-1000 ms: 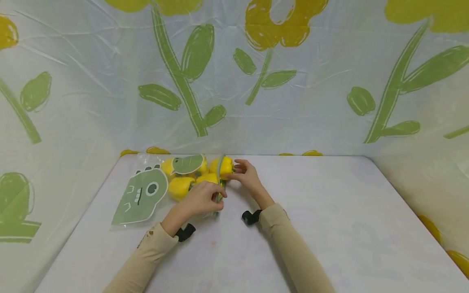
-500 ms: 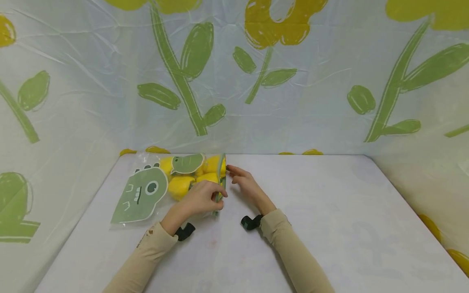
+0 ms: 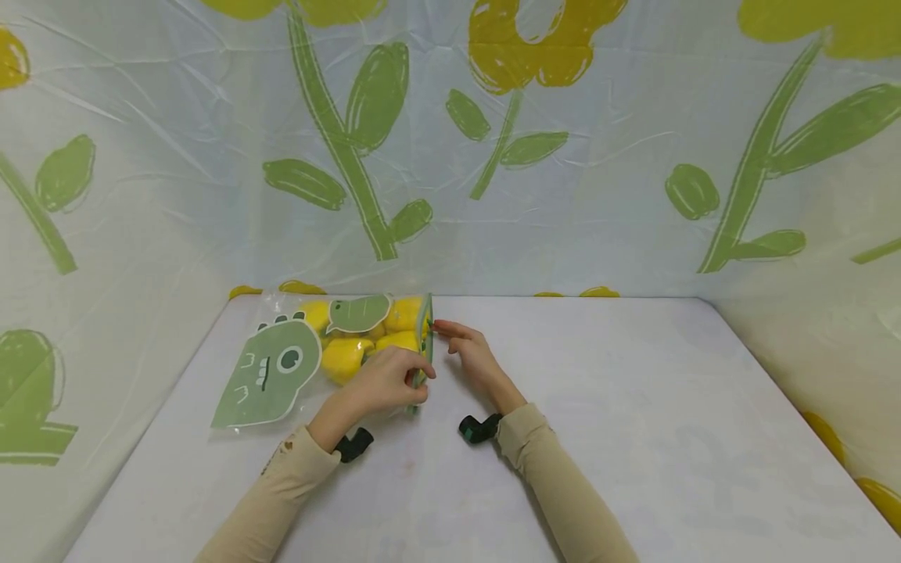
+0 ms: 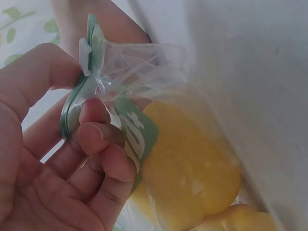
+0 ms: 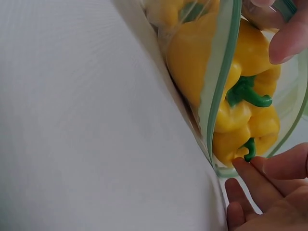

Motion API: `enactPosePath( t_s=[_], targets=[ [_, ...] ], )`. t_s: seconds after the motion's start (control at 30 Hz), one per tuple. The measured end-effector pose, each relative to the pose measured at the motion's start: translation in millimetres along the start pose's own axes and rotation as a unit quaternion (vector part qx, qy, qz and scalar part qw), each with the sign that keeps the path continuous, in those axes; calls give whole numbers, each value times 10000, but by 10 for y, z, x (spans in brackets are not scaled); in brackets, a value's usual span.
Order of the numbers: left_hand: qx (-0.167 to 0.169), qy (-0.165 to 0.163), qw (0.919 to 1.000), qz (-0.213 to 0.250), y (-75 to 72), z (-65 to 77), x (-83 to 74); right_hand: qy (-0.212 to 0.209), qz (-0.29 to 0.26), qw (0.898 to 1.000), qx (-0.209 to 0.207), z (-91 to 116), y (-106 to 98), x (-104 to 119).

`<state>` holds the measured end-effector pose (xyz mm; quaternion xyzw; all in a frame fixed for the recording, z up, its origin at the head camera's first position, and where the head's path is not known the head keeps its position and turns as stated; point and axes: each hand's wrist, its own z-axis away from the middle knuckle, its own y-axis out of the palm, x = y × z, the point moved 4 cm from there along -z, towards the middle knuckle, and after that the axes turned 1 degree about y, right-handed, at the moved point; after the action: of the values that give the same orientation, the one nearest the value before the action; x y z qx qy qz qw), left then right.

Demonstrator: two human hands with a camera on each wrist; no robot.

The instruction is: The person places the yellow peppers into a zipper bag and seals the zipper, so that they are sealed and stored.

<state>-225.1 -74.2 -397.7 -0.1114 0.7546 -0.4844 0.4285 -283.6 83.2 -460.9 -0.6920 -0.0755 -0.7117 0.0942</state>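
Note:
A clear zip bag [image 3: 263,383] with a green dinosaur print lies on its side at the table's back left. Several yellow bell peppers [image 3: 343,361] fill it. My left hand [image 3: 383,381] holds the near corner of the bag's mouth, its fingers curled at the green zip edge [image 4: 72,103] by the white slider [image 4: 85,57]. In the right wrist view the mouth gapes, showing two peppers [image 5: 238,115] with green stems. My right hand [image 3: 477,360] is at the far part of the mouth. Its extended fingertips [image 5: 243,166] touch the lower pepper near its stem.
A white table [image 3: 633,422] stretches to the right and toward me. Behind it hangs a flower-print sheet [image 3: 598,195], with more sheet at both sides. Black wrist-worn devices [image 3: 479,428] sit under both wrists.
One second ago a pepper stuck out of the bag's mouth by my right hand. It has moved left into the bag, with my right fingers following. My left hand has stayed in place.

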Motion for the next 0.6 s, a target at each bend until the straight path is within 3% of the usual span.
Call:
enactPosePath(
  t_s=[0.37, 0.6],
  targets=[
    [-37, 93, 9999, -58, -1, 5, 13, 133, 721, 9934, 883, -32, 48, 15],
    [-29, 94, 10000, -13, 5, 4, 20, 222, 828, 9920, 923, 9, 35, 45]
  ],
)
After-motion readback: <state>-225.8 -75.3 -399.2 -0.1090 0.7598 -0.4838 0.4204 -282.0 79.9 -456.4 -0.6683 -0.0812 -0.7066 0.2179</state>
